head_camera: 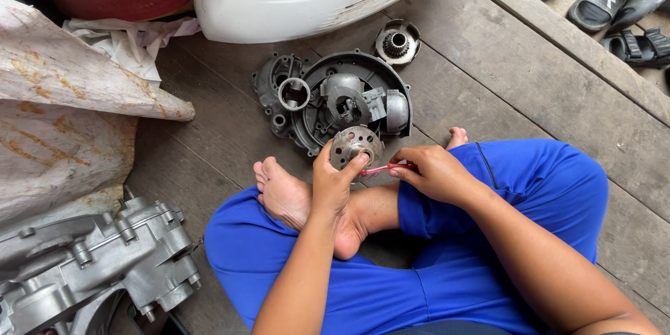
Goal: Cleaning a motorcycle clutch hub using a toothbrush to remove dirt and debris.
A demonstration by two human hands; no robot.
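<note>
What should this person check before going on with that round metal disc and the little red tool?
1. Left hand grips the round metal disc: ok.
2. Right hand pinches the red tool: ok.
3. Tool tip meets the disc: cannot tell.
4. Dark engine cover lies flat on the plank floor, in reach: ok.
5. Small gear part set apart, not underfoot: ok.
6. Disc's centre hole clean: cannot tell.

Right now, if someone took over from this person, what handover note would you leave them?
Left hand: grip on the round metal disc, fingertip at its centre hole, held above the bare feet.
Right hand: pinching a thin red tool, tip at the disc's edge.
Dark engine cover with loose parts lies just ahead on the wooden floor; small gear piece beyond; grey engine casing at lower left.
Done: cover and casing lie apart. Left: disc in hand, parts loose.
</note>
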